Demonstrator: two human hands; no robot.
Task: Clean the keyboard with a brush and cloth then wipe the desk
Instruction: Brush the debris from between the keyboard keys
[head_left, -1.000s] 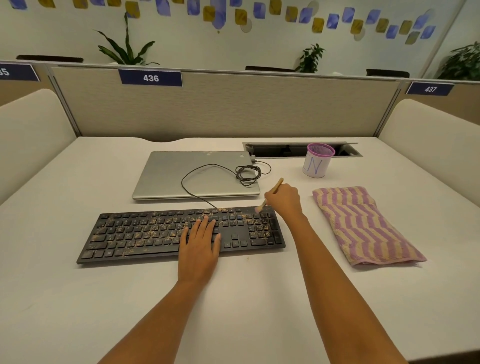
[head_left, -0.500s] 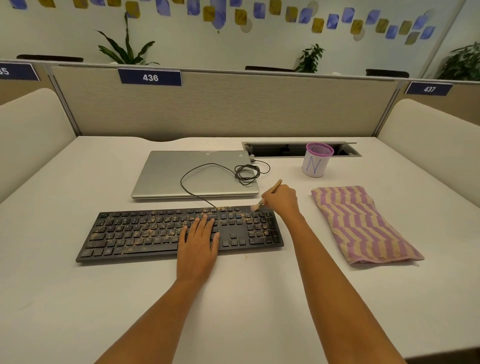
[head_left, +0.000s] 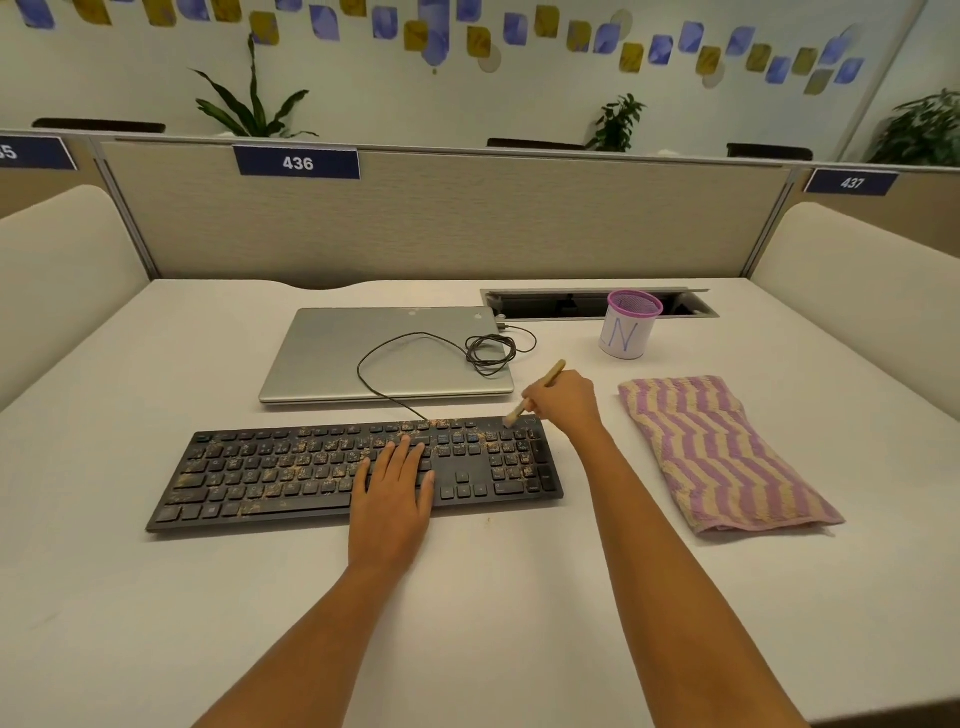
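Observation:
A black keyboard speckled with tan crumbs lies across the white desk. My left hand rests flat on its middle keys, fingers spread. My right hand grips a small wooden brush, whose bristle tip touches the keyboard's top right corner above the number pad. A folded cloth with purple and beige wavy stripes lies on the desk to the right of my right hand.
A closed silver laptop sits behind the keyboard with the coiled keyboard cable on it. A purple mesh cup marked N stands by the cable slot. Partition walls close the back and sides.
My right hand and the brush tip have shifted slightly left along the keyboard's top right edge. My left hand stays flat on the keys.

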